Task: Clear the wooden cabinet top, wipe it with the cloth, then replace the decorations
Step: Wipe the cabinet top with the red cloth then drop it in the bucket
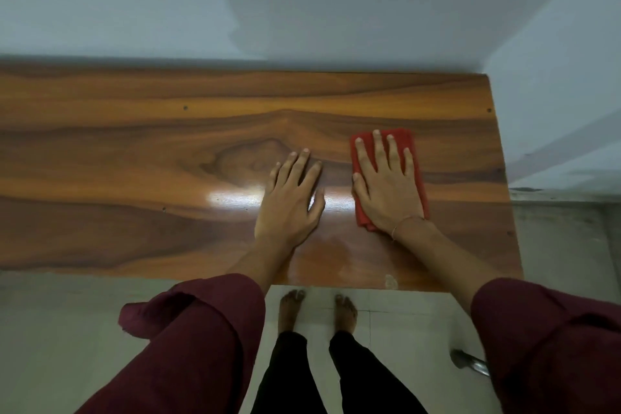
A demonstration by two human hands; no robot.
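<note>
Head view: right hand flat, pressing cloth on cabinet top, centre-right; left hand flat, empty, beside it; lower-right metal thing, maybe ladle.

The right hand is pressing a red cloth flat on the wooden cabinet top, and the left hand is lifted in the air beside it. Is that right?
Not quite. The left hand is not lifted: in the head view it lies flat on the bare wooden cabinet top, fingers straight. The right hand does press the red cloth flat on the wood.
</note>
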